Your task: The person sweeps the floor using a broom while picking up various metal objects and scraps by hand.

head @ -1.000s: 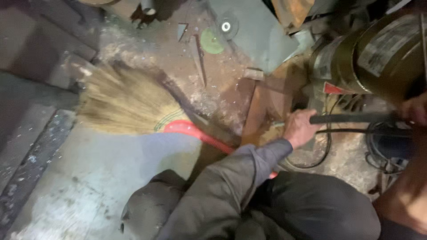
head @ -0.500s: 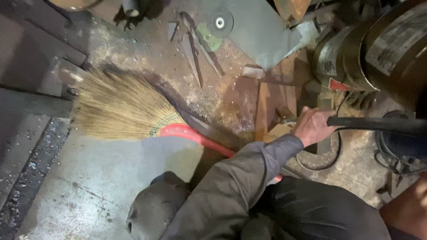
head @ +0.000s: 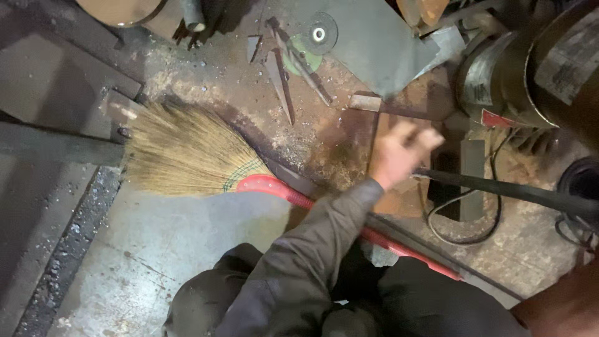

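My left hand (head: 402, 153), in a grey sleeve, reaches forward over a rusty metal plate (head: 399, 193). It is blurred, its fingers are spread and it holds nothing. Just right of it lies a black rod or hose (head: 511, 192) that runs off to the right edge. A straw broom (head: 181, 153) with a red handle (head: 274, 187) lies on the floor to the left, its handle passing under my arm. My right hand is out of view.
Metal offcuts, a green grinding disc (head: 299, 61) and a grey disc (head: 319, 34) lie at the top. Large metal drums (head: 536, 68) stand at the right, with black cable (head: 465, 231) below them. A bare limb (head: 561, 312) shows at the lower right; whose it is I cannot tell.
My left hand has let go of the black rod and lifted up and left of it with spread fingers. The view has shifted slightly.
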